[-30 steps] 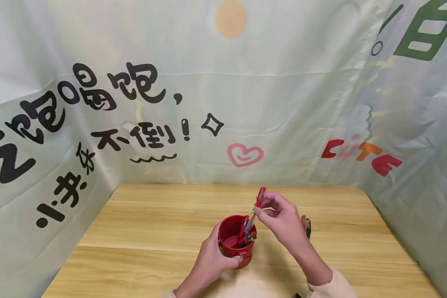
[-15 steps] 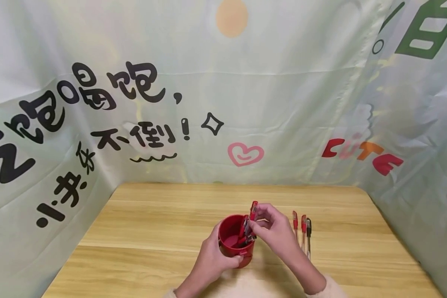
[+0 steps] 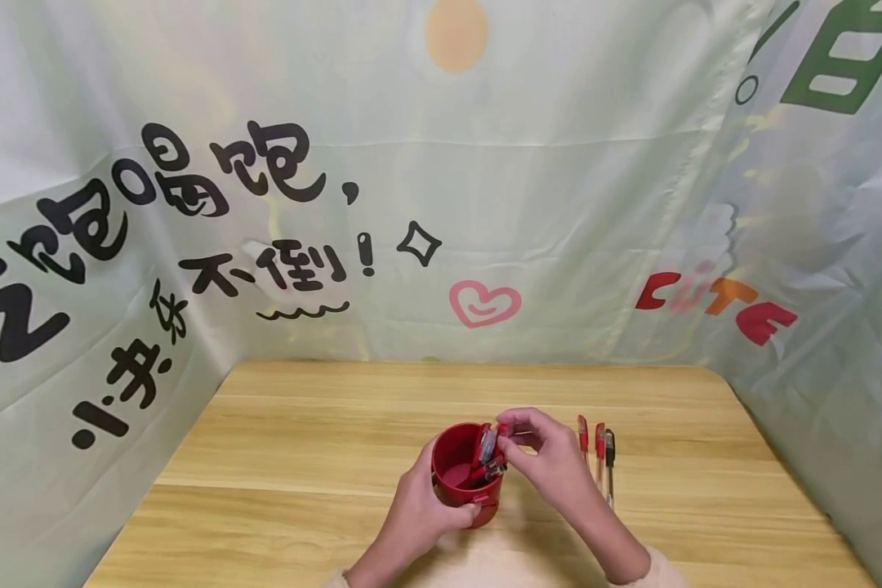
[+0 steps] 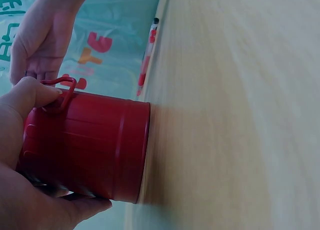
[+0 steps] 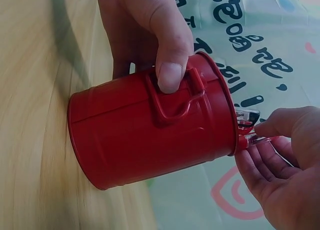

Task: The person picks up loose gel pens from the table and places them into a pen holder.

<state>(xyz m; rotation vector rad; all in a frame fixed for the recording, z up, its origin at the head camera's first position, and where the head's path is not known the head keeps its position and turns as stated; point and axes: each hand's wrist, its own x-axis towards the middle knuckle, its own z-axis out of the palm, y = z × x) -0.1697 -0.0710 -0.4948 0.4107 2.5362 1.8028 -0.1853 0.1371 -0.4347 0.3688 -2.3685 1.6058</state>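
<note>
My left hand (image 3: 426, 494) grips a red metal cup (image 5: 145, 125) that stands on the table, its thumb over the small wire handle (image 4: 65, 107). Several pens (image 3: 491, 469) lean inside the cup against its right side. My right hand (image 3: 551, 453) is at the cup's right rim, where thumb and fingertips pinch the red end of a pen (image 3: 503, 428). The lower part of that pen is hidden in the cup and behind the fingers. In the right wrist view the pinching fingers (image 5: 272, 145) are right beside the cup's mouth.
Right of the cup, two red-capped pens (image 3: 599, 441) and a black-capped pen (image 3: 609, 449) lie side by side on the wooden table (image 3: 279, 457), partly behind the right forearm. A printed cloth (image 3: 559, 204) encloses the table's back and sides.
My right hand has come down and left from above the cup, lowering the pinched pen into it. The pens on the table show more now. The left hand and cup have stayed put.
</note>
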